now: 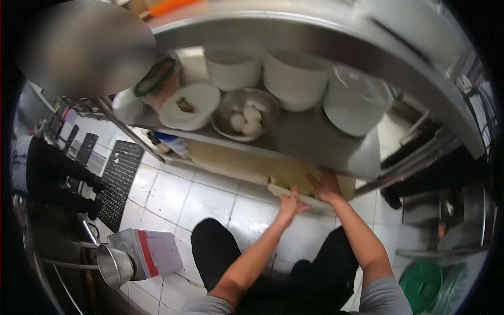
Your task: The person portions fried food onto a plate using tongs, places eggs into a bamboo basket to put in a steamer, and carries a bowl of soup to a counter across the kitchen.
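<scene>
A pale, shallow box-like container (302,195) sticks out at the front of the lower shelf, with something yellowish-green and dark inside it. My left hand (290,208) is closed on its front edge, thumb on top and some fingers underneath. At the container's right end, my right hand (326,187) holds the rim with the thumb apart, its other fingers partly hidden under the upper shelf's edge. The two hands are close together but not touching. What exactly the container holds is too blurred to tell.
Above, a steel shelf (299,137) carries a metal bowl of white eggs (245,114), a plate (190,106) with a brown piece, and stacked white dishes (294,79). A saucepan (114,266) and a grey box (160,251) stand at lower left. People stand on both sides.
</scene>
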